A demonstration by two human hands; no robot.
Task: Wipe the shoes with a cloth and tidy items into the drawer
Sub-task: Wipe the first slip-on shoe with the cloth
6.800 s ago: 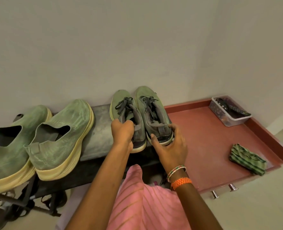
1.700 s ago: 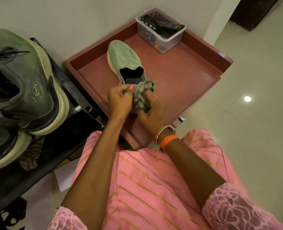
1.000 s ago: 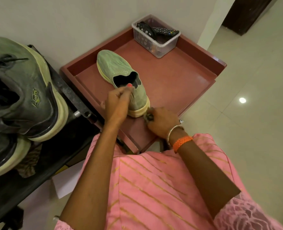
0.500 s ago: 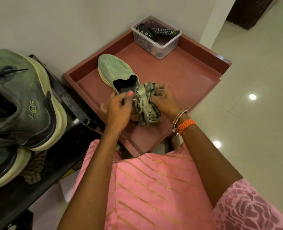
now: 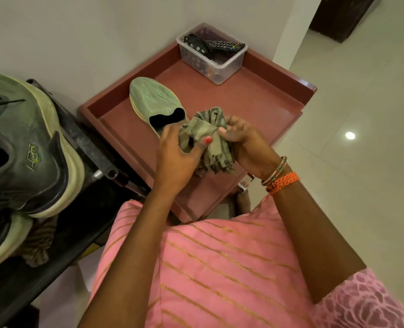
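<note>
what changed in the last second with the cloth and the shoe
The left hand let go of the green shoe and now grips the striped cloth together with the right hand, which lifted it above the shoe's heel. The shoe and plastic box stayed in the drawer.

Shoe logo: raised green letters on the outer side of the dark lace-up shoe (image 5: 28,147) at the left edge, near its heel; they seem to read "HRX", though the shape is stylised and not certain.
Remote control (image 5: 224,45): in the clear box (image 5: 222,65); button markings too small to read.
</note>
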